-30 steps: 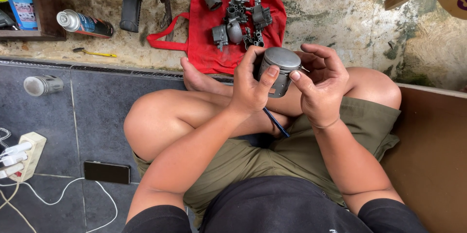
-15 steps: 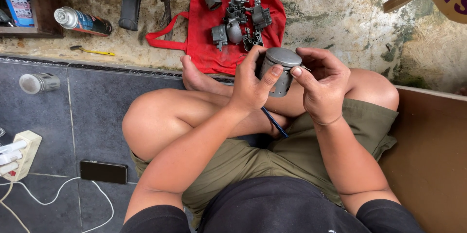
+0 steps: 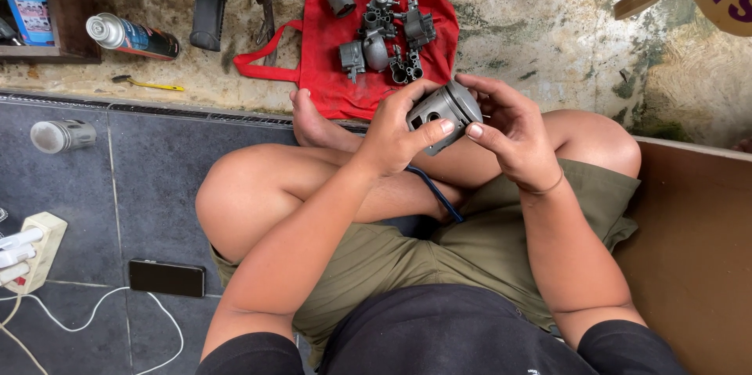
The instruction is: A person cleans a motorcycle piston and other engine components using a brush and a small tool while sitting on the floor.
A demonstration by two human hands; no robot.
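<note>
While it sits above the crossed legs, the grey piston [image 3: 443, 111] tilts, its flat crown pointing up and right, open skirt down-left; left hand [image 3: 398, 134] and right hand [image 3: 513, 134] both clasp it, red cloth [image 3: 329, 46] just beyond.

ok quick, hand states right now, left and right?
Left hand: closed on the grey piston.
Right hand: also gripping the piston, fingers curled around it.

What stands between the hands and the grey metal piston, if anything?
Nothing visible does. The left hand and the right hand both already grip the grey cylindrical metal piston directly, above the crossed legs. The grey engine parts lie apart on the red cloth bag behind it.
</note>
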